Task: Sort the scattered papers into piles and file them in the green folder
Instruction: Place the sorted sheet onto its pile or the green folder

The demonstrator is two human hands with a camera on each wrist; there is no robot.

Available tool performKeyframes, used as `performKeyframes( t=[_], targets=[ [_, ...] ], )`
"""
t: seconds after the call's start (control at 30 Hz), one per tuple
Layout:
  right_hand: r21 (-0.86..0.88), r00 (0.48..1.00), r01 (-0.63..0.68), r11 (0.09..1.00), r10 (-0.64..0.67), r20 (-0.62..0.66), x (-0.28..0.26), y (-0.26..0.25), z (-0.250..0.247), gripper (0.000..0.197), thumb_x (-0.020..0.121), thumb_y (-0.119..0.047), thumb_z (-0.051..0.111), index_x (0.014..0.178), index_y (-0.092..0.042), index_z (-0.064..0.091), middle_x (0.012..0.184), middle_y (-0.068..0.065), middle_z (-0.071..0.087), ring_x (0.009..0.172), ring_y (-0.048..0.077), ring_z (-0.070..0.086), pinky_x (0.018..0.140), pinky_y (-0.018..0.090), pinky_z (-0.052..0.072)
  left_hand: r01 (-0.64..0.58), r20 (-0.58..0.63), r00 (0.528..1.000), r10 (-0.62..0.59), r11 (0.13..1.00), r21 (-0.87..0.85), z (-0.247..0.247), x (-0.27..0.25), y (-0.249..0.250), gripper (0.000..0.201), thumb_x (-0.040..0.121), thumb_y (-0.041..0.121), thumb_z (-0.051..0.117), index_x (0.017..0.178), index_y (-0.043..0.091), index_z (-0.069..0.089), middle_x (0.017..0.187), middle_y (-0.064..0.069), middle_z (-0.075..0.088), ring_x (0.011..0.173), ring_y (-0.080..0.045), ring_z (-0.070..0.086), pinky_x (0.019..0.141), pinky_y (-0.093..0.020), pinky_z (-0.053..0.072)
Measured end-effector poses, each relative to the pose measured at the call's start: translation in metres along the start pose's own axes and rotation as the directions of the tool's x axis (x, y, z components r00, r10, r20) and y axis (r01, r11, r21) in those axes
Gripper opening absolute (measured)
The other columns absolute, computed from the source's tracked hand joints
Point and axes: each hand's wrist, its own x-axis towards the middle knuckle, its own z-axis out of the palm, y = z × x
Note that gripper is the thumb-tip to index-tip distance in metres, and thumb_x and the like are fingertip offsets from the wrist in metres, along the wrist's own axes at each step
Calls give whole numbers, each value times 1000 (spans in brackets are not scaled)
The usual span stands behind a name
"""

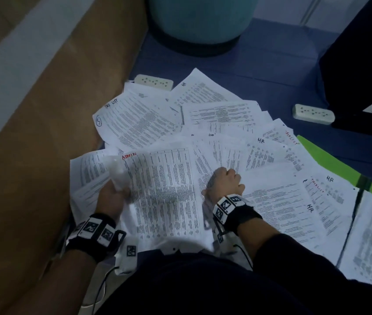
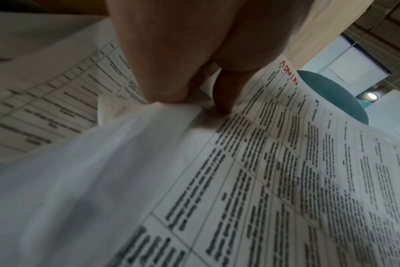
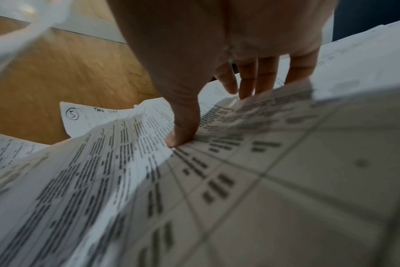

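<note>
Printed papers [image 1: 214, 114] lie fanned over the blue floor, hand-marked HR, TASK LIST or ADMIN. The green folder [image 1: 326, 162] lies at the right, mostly covered by sheets. My left hand [image 1: 112, 194] pinches the left edge of the sheet marked ADMIN [image 1: 164, 189] and holds it raised; in the left wrist view its thumb and a finger [image 2: 194, 103] clamp that ADMIN sheet [image 2: 286, 162]. My right hand [image 1: 226, 180] grips a printed sheet [image 3: 286, 171] by the ADMIN sheet's right edge, thumb [image 3: 180, 139] on top and fingers behind. I cannot tell whether it is the same sheet.
A brown board [image 1: 55, 110] runs along the left. A teal round bin [image 1: 198, 19] stands at the back. Two white power strips [image 1: 153, 82] [image 1: 313, 114] lie by the papers. A black case [image 1: 362, 76] with HR labels stands at the right. My dark-clothed legs fill the bottom.
</note>
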Motion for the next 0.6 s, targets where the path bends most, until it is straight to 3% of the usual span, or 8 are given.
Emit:
performKeyframes(
  t=[0.13,0.2,0.27,0.33,0.4,0.43,0.5,0.6],
  targets=[
    [74,1000,0,997,2,-22,5,9,-3,37,91,-17,58,124,-11,43,125,8,48,111,26,52,87,38,45,5,57,998,-6,1000,20,9,4,4,26,89,-4,50,106,13,62,98,-5,67,91,-25,62,77,-37,50],
    [150,996,-1,989,-11,83,7,14,-11,26,91,-14,55,117,-11,52,119,10,50,107,28,55,87,39,47,12,82,997,-14,1000,14,13,7,5,28,90,-2,49,114,10,60,101,-9,67,92,-26,62,76,-36,50],
    [193,995,32,981,-50,89,6,18,-24,4,90,-18,55,94,-18,57,102,8,52,97,28,56,81,36,44,8,103,995,-8,1000,-7,18,8,9,29,90,-4,50,113,11,61,98,-6,67,91,-24,62,71,-32,49],
    [349,994,77,934,-98,42,2,24,-34,19,89,-19,57,72,-18,49,86,5,51,80,25,55,65,27,42,0,119,993,5,999,-40,21,7,13,27,88,-4,53,105,15,62,96,-3,67,90,-23,62,71,-30,48],
    [635,990,97,766,-140,18,-9,29,-54,24,89,-15,61,67,-18,51,72,-2,52,63,14,50,51,18,39,-14,122,992,21,999,-52,21,9,15,24,88,-2,55,95,20,62,95,-5,68,89,-24,63,71,-31,50],
    [725,983,113,679,-181,17,-15,31,-64,28,90,-13,62,66,-22,50,65,-8,50,59,7,47,51,13,37,-11,114,993,18,998,-64,20,11,16,23,89,0,56,92,22,63,96,-6,68,90,-26,63,73,-33,51],
    [809,963,148,569,-270,13,-20,33,-73,33,91,-11,61,64,-24,47,60,-10,45,59,6,43,60,18,37,-1,108,994,14,993,-114,20,15,17,23,90,0,54,90,22,62,96,-6,67,90,-28,62,79,-39,52],
    [822,928,169,543,-369,53,-22,27,-67,11,90,-9,56,82,-4,60,77,25,59,77,36,60,79,44,51,5,117,993,15,985,-170,27,18,22,18,94,0,49,105,14,53,102,-8,62,91,-27,60,79,-41,52]
  ],
)
